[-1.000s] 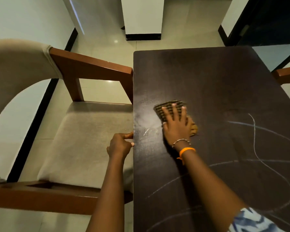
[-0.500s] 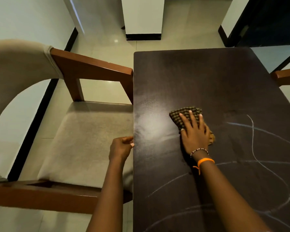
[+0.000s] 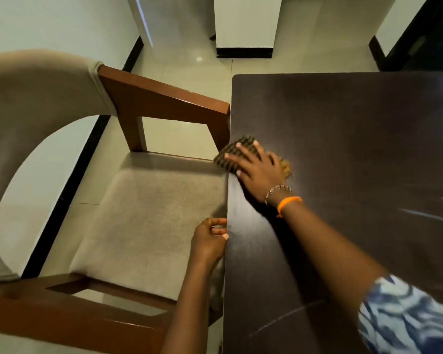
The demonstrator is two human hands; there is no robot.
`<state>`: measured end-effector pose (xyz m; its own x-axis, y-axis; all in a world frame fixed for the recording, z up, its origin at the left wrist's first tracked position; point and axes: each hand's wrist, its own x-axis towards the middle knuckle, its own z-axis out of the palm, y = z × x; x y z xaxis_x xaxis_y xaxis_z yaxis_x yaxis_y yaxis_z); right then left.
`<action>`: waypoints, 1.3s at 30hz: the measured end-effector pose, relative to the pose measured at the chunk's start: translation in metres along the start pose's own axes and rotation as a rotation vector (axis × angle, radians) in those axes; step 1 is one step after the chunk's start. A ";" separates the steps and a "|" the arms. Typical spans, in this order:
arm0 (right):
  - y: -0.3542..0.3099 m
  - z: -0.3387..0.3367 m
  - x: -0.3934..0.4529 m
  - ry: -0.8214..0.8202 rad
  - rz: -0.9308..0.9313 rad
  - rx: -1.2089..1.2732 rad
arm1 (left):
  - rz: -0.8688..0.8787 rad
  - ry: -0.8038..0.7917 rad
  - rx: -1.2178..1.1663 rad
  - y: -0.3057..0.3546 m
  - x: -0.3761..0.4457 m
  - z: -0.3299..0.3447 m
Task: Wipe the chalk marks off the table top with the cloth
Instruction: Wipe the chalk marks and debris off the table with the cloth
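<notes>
Right hand [image 3: 257, 169] laid flat on cloth [image 3: 234, 153], fingers spread and straight, pressing it to table [image 3: 343, 139]. Cloth: dark checked weave with a tan patch showing at the far side of the hand. Positioned at table's left edge, its corner overhanging that edge slightly, just beside the chair's armrest [image 3: 164, 98]. Beaded bracelet [image 3: 276, 190] and orange band [image 3: 289, 201] on right wrist; blue-and-white patterned sleeve [image 3: 404, 315] at lower right.

Left hand [image 3: 210, 238] at table's left edge, nearer the camera, well apart from cloth. Fingers curled, thumb tip against the edge; appears to grip the edge, though fingers under the top not visible.

Chalk marks [image 3: 430, 218] present on right portion of table: a pale straight stroke crossed by a curved line running down toward the right frame edge. A further faint line [image 3: 287, 315] low on the table, near the right forearm. Surface around cloth dark, with a dull smeared sheen.

Chair [image 3: 149, 226] to the left of table: brown wooden frame, beige seat and backrest, armrest end touching or nearly touching the table edge. Pale tiled floor [image 3: 189, 65] beyond, black skirting along the walls.
</notes>
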<state>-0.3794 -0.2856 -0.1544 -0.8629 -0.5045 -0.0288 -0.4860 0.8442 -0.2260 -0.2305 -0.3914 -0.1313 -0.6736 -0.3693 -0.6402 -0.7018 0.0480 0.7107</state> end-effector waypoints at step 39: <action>0.134 -0.043 -0.150 0.096 0.747 0.037 | 0.512 -0.009 1.188 0.041 -0.042 0.109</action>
<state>-0.3217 -0.0890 -0.1390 -0.9702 0.2196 -0.1026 0.2370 0.9481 -0.2120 -0.2567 -0.2725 -0.1069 -0.9236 -0.0582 -0.3789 -0.1369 0.9733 0.1841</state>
